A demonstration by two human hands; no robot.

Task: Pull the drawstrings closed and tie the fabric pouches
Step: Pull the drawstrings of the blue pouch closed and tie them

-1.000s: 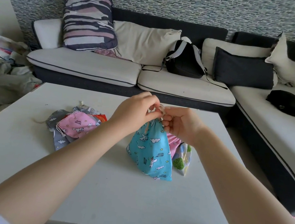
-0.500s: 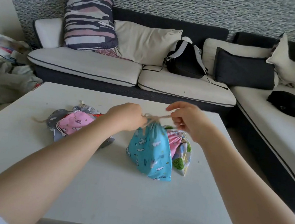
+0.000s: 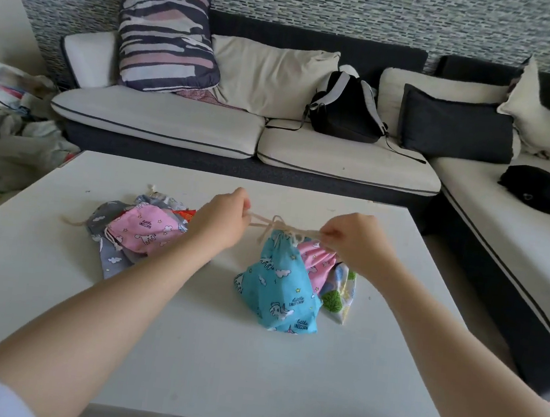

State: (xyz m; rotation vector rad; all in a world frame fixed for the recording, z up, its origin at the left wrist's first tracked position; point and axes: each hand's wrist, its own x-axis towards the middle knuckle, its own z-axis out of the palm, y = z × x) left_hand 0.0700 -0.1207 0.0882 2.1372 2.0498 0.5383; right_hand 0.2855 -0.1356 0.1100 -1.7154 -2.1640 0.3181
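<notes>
A blue unicorn-print pouch (image 3: pixel 278 287) stands on the white table (image 3: pixel 202 354), its mouth gathered tight. A beige drawstring (image 3: pixel 273 223) runs taut sideways from the knot at its top. My left hand (image 3: pixel 223 218) grips the string's left end and my right hand (image 3: pixel 354 239) pinches the right end, the hands held wide apart. Behind the blue pouch lean a pink pouch (image 3: pixel 317 261) and a white pouch with green trees (image 3: pixel 339 293).
A pile of pouches lies at the left: a pink unicorn one (image 3: pixel 145 233) on grey ones (image 3: pixel 110 258). Beyond the table stands a corner sofa (image 3: pixel 341 157) with cushions, a black backpack (image 3: pixel 345 108) and a black bag (image 3: pixel 539 190). Crumpled laundry (image 3: pixel 3 143) lies far left.
My hands were together at the pouch's top one second ago. They have since moved apart sideways, drawing the string ends out taut and tightening the knot.
</notes>
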